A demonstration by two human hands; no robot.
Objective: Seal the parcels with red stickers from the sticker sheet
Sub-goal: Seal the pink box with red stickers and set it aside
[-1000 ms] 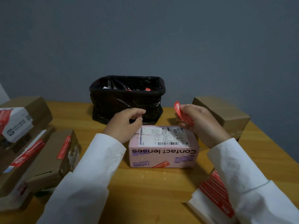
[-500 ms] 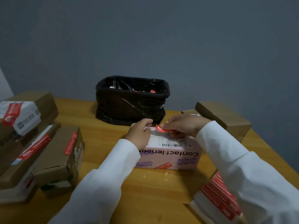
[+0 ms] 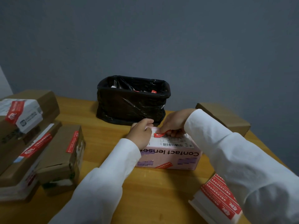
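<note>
Lying on a wooden table (image 3: 113,199) before a grey wall (image 3: 161,38), the pink parcel (image 3: 174,157) takes a red sticker (image 3: 159,135) from the right grip (image 3: 174,125), left grip (image 3: 141,132) curled on it.

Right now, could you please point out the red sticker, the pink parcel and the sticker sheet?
red sticker (image 3: 159,135): head view, its free left end.
pink parcel (image 3: 178,155): head view, printed front face.
sticker sheet (image 3: 221,198): head view, red strips.
</note>
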